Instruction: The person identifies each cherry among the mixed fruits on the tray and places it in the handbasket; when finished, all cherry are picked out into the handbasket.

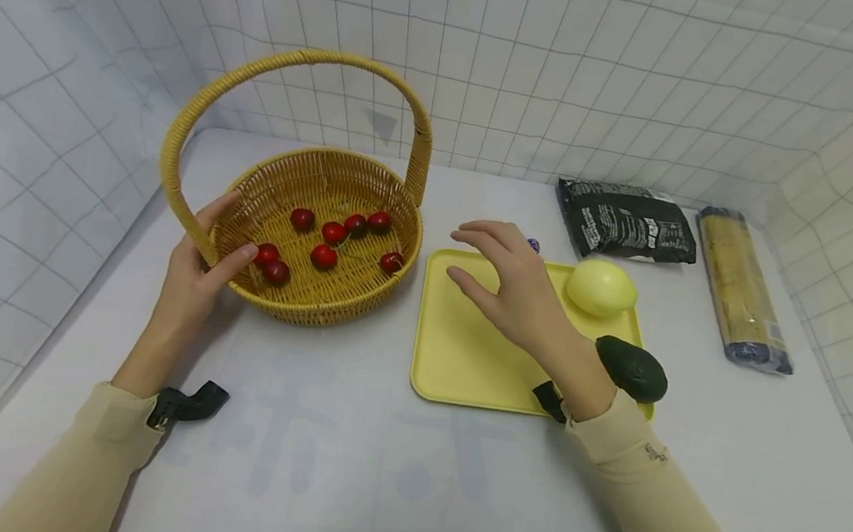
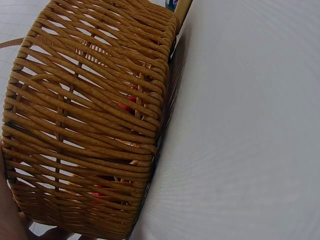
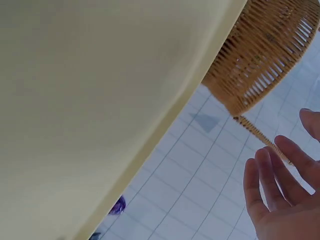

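Observation:
My left hand (image 1: 196,269) grips the left rim of a wicker basket (image 1: 325,315) beside the foot of its tall handle, thumb over the inside. Several red cherries (image 1: 324,257) lie on the basket floor. In the left wrist view, the basket's woven side (image 2: 85,115) fills the left half, with part of the left hand (image 2: 10,215) at its lower corner. Over the yellow tray (image 1: 457,352) hovers my right hand (image 1: 525,299), fingers spread and slightly bent, holding nothing. The right wrist view shows that hand (image 3: 290,200) apart from the tray (image 3: 100,100).
A pale yellow rounded fruit (image 1: 601,288) and a dark green avocado-shaped item (image 1: 631,369) sit at the tray's right side. Behind it are a small purple object (image 1: 533,245) and a black packet (image 1: 629,222). Farther right lies a long yellowish package (image 1: 742,287). Gridded white sheeting (image 1: 517,73) surrounds the table.

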The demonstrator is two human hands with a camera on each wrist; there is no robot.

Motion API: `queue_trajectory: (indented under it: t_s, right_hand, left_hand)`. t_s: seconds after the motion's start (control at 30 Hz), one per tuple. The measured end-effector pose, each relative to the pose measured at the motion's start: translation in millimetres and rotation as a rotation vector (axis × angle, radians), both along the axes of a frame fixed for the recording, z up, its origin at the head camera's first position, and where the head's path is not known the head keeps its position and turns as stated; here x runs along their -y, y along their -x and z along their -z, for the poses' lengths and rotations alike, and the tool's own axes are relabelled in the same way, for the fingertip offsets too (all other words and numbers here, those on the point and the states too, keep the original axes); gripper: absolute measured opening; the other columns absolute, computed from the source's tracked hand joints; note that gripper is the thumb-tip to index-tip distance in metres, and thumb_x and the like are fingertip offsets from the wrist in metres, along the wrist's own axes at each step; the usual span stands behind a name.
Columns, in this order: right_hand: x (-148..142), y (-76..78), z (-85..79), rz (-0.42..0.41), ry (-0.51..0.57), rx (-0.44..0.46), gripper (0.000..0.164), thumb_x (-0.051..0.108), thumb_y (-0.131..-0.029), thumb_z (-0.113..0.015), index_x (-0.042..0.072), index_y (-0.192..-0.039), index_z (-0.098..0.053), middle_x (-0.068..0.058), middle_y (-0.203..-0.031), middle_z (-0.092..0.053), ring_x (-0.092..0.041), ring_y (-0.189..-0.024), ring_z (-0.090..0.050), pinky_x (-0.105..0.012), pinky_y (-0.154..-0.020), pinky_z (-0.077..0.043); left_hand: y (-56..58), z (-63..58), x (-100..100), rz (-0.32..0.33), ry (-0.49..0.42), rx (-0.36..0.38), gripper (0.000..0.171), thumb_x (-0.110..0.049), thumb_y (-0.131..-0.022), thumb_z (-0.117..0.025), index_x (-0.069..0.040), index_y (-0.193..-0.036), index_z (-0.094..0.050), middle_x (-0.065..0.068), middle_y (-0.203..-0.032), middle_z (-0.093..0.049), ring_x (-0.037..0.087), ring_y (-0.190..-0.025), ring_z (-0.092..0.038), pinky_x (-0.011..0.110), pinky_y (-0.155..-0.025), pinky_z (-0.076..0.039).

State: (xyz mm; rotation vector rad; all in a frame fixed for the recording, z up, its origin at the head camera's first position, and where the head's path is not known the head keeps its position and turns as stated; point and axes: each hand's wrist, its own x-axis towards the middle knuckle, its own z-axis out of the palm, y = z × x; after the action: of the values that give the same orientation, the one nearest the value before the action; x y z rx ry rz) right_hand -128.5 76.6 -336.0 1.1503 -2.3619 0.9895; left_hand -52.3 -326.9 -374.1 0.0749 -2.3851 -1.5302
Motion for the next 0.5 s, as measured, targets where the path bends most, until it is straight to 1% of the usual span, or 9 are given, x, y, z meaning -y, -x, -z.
queue_trajectory:
  t_s: [0.13,0.2,0.3,0.4,0.5]
  right_hand:
    - [-17,-5.1,0.1,0.042,-0.032,-0.007,0.048,0.021,-0.096,-0.080,0.005,-0.139,-0.066,-0.015,-0.146,-0.061,-0.031,-0.138,-0.053,-0.047,-0.112,-0.046]
    - [-27,-8.0,0.1,0.073,-0.056,-0.017,0.053,0.022,-0.095,-0.080,0.004,-0.143,-0.063,-0.016,-0.152,-0.057,-0.033,-0.142,-0.050,-0.050,-0.114,-0.044]
    - [-42,-11.9,0.0,0.127,-0.111,-0.037,0.061,0.026,-0.095,-0.080,0.006,-0.149,-0.059,-0.017,-0.160,-0.048,-0.036,-0.150,-0.042,-0.056,-0.119,-0.038]
    - [-58,-13.1,-0.4,0.174,-0.165,-0.046,0.070,0.028,-0.096,-0.078,0.008,-0.157,-0.050,-0.017,-0.167,-0.039,-0.038,-0.156,-0.033,-0.061,-0.123,-0.030]
    - [-72,-11.2,-1.6,0.226,-0.197,-0.043,0.078,0.030,-0.099,-0.074,0.011,-0.165,-0.036,-0.015,-0.172,-0.029,-0.038,-0.160,-0.026,-0.061,-0.126,-0.024]
  left_hand:
    - [0.3,0.3,-1,0.005,0.011,-0.007,0.069,-0.024,-0.101,-0.066,-0.027,-0.164,-0.039,0.001,-0.171,-0.035,0.019,-0.157,-0.032,0.027,-0.124,-0.020]
    - [-0.1,0.0,-1,0.007,0.014,-0.005,0.069,-0.024,-0.101,-0.066,-0.028,-0.164,-0.039,0.001,-0.170,-0.036,0.019,-0.157,-0.032,0.025,-0.123,-0.021]
    - [-1.5,-0.3,-1,0.004,0.013,0.002,0.069,-0.025,-0.101,-0.066,-0.029,-0.164,-0.038,0.000,-0.171,-0.035,0.018,-0.157,-0.032,0.025,-0.122,-0.021]
    - [-2.3,-0.2,0,0.001,0.016,0.002,0.070,-0.024,-0.101,-0.066,-0.029,-0.165,-0.038,0.000,-0.171,-0.035,0.019,-0.157,-0.031,0.025,-0.123,-0.021]
    - [-1.9,-0.8,0,-0.004,0.027,0.002,0.069,-0.024,-0.101,-0.066,-0.029,-0.165,-0.038,-0.001,-0.171,-0.035,0.019,-0.157,-0.032,0.024,-0.123,-0.022]
